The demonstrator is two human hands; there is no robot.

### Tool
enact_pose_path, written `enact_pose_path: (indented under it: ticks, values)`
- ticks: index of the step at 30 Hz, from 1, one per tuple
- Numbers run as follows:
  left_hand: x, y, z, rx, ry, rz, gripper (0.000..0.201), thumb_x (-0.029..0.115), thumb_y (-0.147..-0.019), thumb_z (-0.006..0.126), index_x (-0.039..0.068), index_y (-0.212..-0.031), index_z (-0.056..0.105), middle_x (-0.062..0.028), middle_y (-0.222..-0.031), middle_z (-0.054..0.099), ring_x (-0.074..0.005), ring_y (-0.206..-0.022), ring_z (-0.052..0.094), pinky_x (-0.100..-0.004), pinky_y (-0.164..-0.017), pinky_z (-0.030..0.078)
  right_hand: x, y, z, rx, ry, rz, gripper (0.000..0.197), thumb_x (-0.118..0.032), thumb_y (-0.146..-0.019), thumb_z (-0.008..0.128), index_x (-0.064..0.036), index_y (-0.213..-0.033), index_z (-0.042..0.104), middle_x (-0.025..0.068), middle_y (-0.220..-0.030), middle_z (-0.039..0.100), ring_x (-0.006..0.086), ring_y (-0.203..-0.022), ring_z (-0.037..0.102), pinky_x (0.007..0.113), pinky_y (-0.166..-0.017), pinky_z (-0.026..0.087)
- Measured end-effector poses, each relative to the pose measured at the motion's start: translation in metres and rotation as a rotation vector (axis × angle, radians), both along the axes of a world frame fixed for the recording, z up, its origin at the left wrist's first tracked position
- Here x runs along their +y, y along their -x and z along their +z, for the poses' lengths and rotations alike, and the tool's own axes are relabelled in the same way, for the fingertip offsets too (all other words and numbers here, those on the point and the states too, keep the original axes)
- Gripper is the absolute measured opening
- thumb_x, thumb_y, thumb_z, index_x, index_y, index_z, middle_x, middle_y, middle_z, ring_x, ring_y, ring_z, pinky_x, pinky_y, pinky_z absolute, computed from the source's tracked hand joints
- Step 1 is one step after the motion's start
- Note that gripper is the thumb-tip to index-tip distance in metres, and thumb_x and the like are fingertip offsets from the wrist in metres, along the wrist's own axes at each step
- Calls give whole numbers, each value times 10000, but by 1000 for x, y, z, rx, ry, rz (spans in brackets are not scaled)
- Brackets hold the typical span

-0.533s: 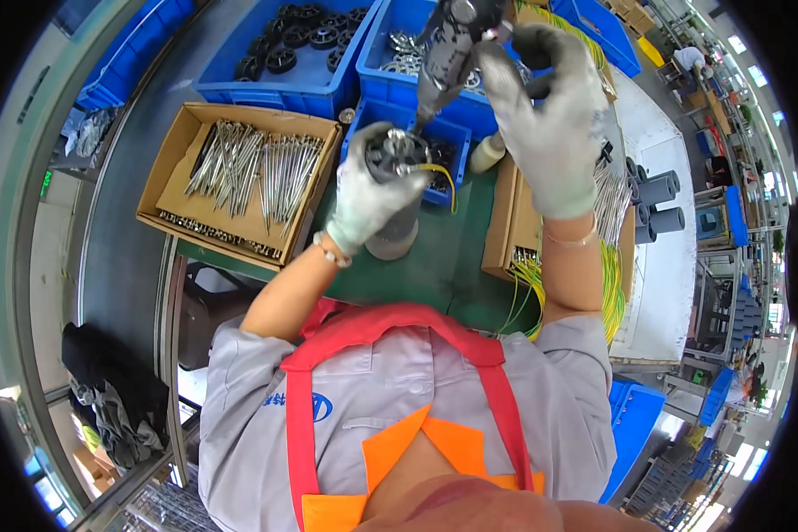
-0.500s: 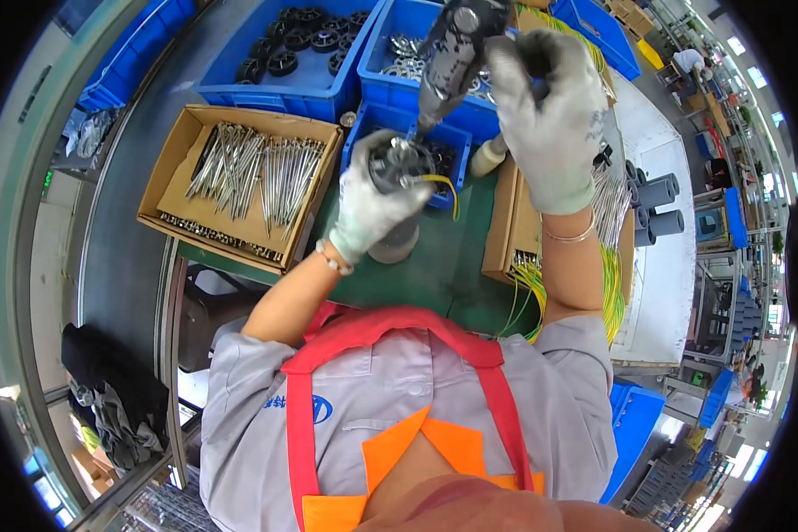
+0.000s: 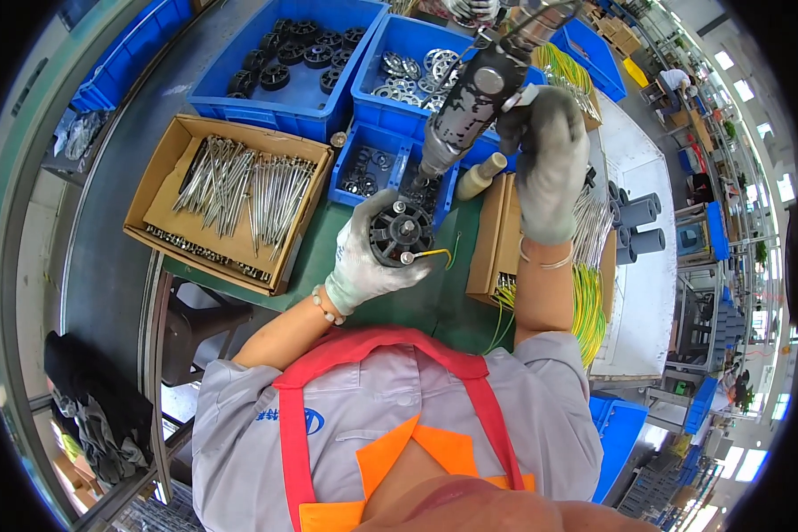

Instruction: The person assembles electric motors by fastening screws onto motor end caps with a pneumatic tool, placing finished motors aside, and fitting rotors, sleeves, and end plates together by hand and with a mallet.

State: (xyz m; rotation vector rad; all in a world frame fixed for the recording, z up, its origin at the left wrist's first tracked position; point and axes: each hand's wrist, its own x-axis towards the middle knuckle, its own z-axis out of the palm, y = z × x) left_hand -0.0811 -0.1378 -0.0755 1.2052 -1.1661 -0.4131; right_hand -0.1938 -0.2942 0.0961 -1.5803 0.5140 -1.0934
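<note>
My left hand (image 3: 363, 257), in a pale glove, is wrapped round a round black motor-like part (image 3: 401, 232) with several metal studs on its upper face and a yellow wire curling off to the right. Just beyond it, a dark power screwdriver (image 3: 470, 111) hangs at a slant, its tip apart from the studs. Beside the screwdriver's body, my gloved right hand (image 3: 550, 164) is closed, fingers curled toward the thumb. What those fingers hold, if anything, I cannot make out. A small blue bin (image 3: 341, 191) of rings and small black parts sits behind the motor-like part.
At left lies a cardboard box (image 3: 142, 191) of long metal rods. Behind stand blue crates of black wheels (image 3: 306, 124) and metal discs (image 3: 363, 93). A cream bottle (image 3: 479, 177), a second box (image 3: 483, 253) and green-yellow wires (image 3: 590, 306) are at right. Another person's gloved hands (image 3: 474, 9) show at the far edge.
My right hand has moved lower and its fingers have curled in. The motor-like part now faces up more fully, with the screwdriver tip still beyond it. The view has shifted slightly.
</note>
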Motion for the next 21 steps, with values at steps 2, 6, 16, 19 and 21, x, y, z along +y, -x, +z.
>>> enact_pose_path:
  ticks: [2, 6, 16, 19, 21]
  values:
    - [0, -1, 2, -35, 5, 0, 961, 267, -622, 911, -5, -1389, 401, -162, -1207, 634, -237, -1073, 658, -369, -951, 533, 9, -11, -13, -229, 112, -88, 210, -100, -830, 731, -19, -967, 594, 29, -870, 646, 63, -703, 538, 225, -636, 458]
    - [-4, 0, 1, -79, 20, -5, 885, 217, -647, 889, -1, -1361, 415, -155, -1167, 648, -233, -1008, 677, -354, -893, 556, -2, -21, -33, -242, 328, -211, 306, -129, -799, 793, -16, -1002, 593, 45, -891, 645, 104, -788, 612, 268, -717, 517]
    - [-4, 7, -4, 17, 21, 46, 935, 273, -598, 906, -3, -1359, 438, -160, -1160, 640, -258, -1026, 665, -376, -900, 548, -13, -28, -14, -12, 762, -449, 169, -93, -856, 716, -14, -953, 602, 77, -881, 609, 134, -709, 588, 289, -653, 492]
    - [-2, 8, -3, -20, 35, 57, 941, 275, -598, 911, -3, -1362, 437, -159, -1170, 640, -259, -1028, 665, -378, -904, 547, -17, -25, -10, 28, 873, -473, 156, -82, -842, 706, -2, -936, 611, 112, -857, 607, 187, -689, 606, 314, -641, 497]
    - [-1, 8, -5, -17, 27, 60, 938, 267, -599, 910, -3, -1363, 437, -158, -1170, 640, -258, -1030, 664, -378, -906, 546, -19, -23, -10, 54, 869, -459, 174, -85, -838, 713, 0, -955, 616, 104, -871, 611, 175, -702, 607, 312, -654, 503]
